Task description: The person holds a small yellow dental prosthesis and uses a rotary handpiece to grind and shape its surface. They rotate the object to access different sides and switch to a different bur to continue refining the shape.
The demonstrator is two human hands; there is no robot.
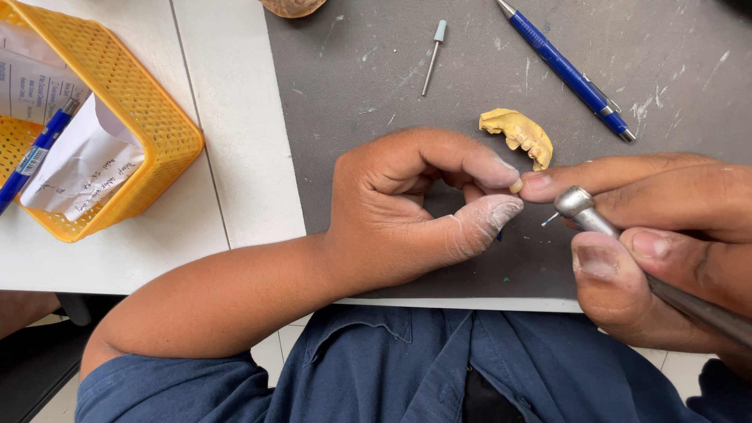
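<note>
My left hand (415, 204) is curled over the grey mat (352, 102), with thumb and forefinger pinching a tiny pale-yellow piece (516, 186). My right hand (666, 235) grips a metal rotary handpiece (595, 219) like a pen. Its thin bur tip (548, 220) sits just right of my left thumb, close to the small piece. My right forefinger touches the left fingertips. A yellow dental cast (518, 135) lies on the mat just behind both hands.
A loose bur with a pale tip (433, 55) and a blue pen (568, 70) lie farther back on the mat. A yellow plastic basket (141, 125) with papers and another blue pen (35, 153) stands at the left on the white table (227, 157).
</note>
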